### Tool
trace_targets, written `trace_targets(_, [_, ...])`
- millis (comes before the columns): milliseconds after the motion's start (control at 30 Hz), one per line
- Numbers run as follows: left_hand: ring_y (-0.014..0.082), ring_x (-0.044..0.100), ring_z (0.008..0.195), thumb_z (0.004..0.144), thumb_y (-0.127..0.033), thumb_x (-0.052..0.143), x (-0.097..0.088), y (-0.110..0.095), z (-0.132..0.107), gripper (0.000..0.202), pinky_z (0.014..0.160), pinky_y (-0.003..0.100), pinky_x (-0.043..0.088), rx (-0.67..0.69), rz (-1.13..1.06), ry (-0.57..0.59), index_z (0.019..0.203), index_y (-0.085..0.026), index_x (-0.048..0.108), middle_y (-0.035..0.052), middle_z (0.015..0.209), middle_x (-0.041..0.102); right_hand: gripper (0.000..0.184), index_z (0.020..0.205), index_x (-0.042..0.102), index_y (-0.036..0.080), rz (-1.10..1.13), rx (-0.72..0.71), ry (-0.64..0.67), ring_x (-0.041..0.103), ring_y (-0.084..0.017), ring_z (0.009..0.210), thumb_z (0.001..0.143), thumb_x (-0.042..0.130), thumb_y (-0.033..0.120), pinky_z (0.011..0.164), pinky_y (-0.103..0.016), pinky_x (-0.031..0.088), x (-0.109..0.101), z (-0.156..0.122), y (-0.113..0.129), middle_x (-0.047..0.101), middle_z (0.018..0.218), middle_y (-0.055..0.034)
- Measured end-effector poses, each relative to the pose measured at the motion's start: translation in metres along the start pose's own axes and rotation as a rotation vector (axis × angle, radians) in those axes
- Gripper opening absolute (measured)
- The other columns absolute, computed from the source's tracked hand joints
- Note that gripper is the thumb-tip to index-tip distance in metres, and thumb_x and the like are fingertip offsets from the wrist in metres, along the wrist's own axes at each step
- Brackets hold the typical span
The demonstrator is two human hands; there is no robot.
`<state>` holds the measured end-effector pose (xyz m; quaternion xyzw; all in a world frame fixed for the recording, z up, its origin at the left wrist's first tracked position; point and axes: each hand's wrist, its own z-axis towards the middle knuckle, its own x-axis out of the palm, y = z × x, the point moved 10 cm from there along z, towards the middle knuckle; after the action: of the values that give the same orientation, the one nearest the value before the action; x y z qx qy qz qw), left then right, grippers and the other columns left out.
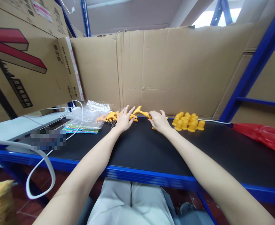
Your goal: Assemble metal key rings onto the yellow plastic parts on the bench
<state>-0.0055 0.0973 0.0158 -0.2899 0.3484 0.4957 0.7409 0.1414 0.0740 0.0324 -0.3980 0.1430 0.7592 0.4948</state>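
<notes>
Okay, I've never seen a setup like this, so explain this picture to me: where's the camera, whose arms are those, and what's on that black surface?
There's no machine here, just a person's two bare arms. The single picture comes from a camera worn on that person's head, looking forward and down, so their lap shows at the bottom.

The left hand, fingers spread, rests over a pile of orange pieces. The right hand is curled over more orange material; its fingers hide whether it grips anything. Another orange piece lies between the hands.

On the black tabletop, a clear plastic bag lies to the left. To the right stand small yellow cup-like pieces, then something red and crumpled. Cardboard stands behind.
</notes>
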Motion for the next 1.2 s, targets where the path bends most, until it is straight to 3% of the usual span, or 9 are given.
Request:
trace_targets(67, [0.0264, 0.031, 0.13, 0.091, -0.04, 0.035, -0.009, -0.012, 0.0, 0.053, 0.104, 0.049, 0.026, 0.075, -0.041, -0.036, 0.142, -0.032, 0.022, 0.0089, 0.146, 0.026, 0.018, 0.101, 0.05, 0.016, 0.062, -0.149, -0.031, 0.055, -0.021, 0.093, 0.087, 0.039, 0.015, 0.096, -0.041, 0.026, -0.005, 0.001, 0.013, 0.061, 0.101, -0.0105])
trace_targets(133, [0.0239, 0.046, 0.119, 0.09, -0.039, 0.04, -0.008, -0.015, 0.0, 0.047, 0.097, 0.04, 0.037, 0.097, -0.081, -0.023, 0.136, -0.028, 0.037, 0.01, 0.137, 0.038, 0.019, 0.1, 0.05, 0.017, 0.127, -0.262, -0.065, 0.054, -0.021, 0.095, 0.088, 0.036, 0.013, 0.09, -0.037, 0.033, -0.009, 0.001, 0.022, 0.059, 0.105, -0.0112])
trace_targets(267, [0.0202, 0.057, 0.1, 0.084, -0.041, 0.051, -0.003, -0.013, 0.001, 0.035, 0.086, 0.03, 0.045, 0.082, -0.097, 0.003, 0.111, -0.022, 0.06, 0.0079, 0.12, 0.051, 0.02, 0.097, 0.05, 0.017, 0.189, -0.332, -0.133, 0.052, -0.022, 0.096, 0.088, 0.034, 0.011, 0.081, -0.035, 0.04, -0.014, -0.001, 0.027, 0.058, 0.106, -0.0126])
trace_targets(433, [0.0215, 0.057, 0.103, 0.083, -0.038, 0.053, -0.011, -0.013, 0.0, 0.04, 0.082, 0.03, 0.046, 0.011, -0.084, -0.046, 0.12, -0.023, 0.054, 0.0075, 0.122, 0.052, 0.015, 0.095, 0.05, 0.016, 0.18, -0.305, -0.21, 0.053, -0.023, 0.097, 0.087, 0.038, 0.011, 0.081, -0.036, 0.042, -0.02, -0.002, 0.023, 0.058, 0.107, -0.014])
trace_targets(700, [0.0226, 0.058, 0.101, 0.081, -0.031, 0.054, -0.011, -0.008, -0.001, 0.043, 0.082, 0.03, 0.044, -0.08, -0.092, 0.026, 0.124, -0.026, 0.049, 0.0051, 0.115, 0.061, 0.018, 0.099, 0.051, 0.013, 0.14, -0.241, -0.243, 0.054, -0.023, 0.096, 0.085, 0.041, 0.012, 0.081, -0.034, 0.041, -0.023, -0.001, 0.019, 0.059, 0.106, -0.0149])
trace_targets(867, [0.0209, 0.06, 0.097, 0.084, -0.034, 0.048, -0.018, -0.016, -0.001, 0.031, 0.08, 0.029, 0.043, -0.048, -0.119, -0.004, 0.113, -0.025, 0.056, 0.0046, 0.106, 0.065, 0.024, 0.108, 0.053, 0.012, 0.064, -0.151, -0.181, 0.053, -0.024, 0.101, 0.086, 0.047, 0.019, 0.091, -0.04, 0.033, -0.022, -0.001, 0.017, 0.061, 0.106, -0.0133])
trace_targets(967, [0.021, 0.061, 0.094, 0.083, -0.034, 0.049, -0.017, -0.025, -0.003, 0.03, 0.079, 0.03, 0.044, -0.01, -0.113, 0.01, 0.11, -0.025, 0.057, 0.0041, 0.103, 0.066, 0.028, 0.113, 0.053, 0.012, 0.012, -0.106, -0.076, 0.053, -0.024, 0.102, 0.089, 0.045, 0.023, 0.097, -0.046, 0.024, -0.013, 0.0, 0.018, 0.062, 0.107, -0.0129])
trace_targets(1100, [0.0216, 0.061, 0.093, 0.08, -0.031, 0.051, -0.013, -0.035, -0.003, 0.032, 0.079, 0.03, 0.044, 0.028, -0.115, 0.03, 0.11, -0.024, 0.059, 0.0051, 0.103, 0.066, 0.023, 0.106, 0.058, 0.014, -0.068, -0.076, 0.098, 0.056, -0.022, 0.092, 0.09, 0.043, 0.023, 0.097, -0.047, 0.02, 0.001, 0.0, 0.021, 0.065, 0.097, -0.0102])
trace_targets(1200, [0.0212, 0.061, 0.089, 0.077, -0.029, 0.053, -0.006, -0.031, -0.001, 0.033, 0.078, 0.03, 0.044, 0.002, -0.156, 0.062, 0.107, -0.022, 0.061, 0.0056, 0.097, 0.067, 0.02, 0.099, 0.06, 0.013, -0.131, -0.041, 0.157, 0.057, -0.022, 0.088, 0.089, 0.044, 0.02, 0.096, -0.047, 0.019, 0.003, 0.003, 0.021, 0.065, 0.093, -0.0101])
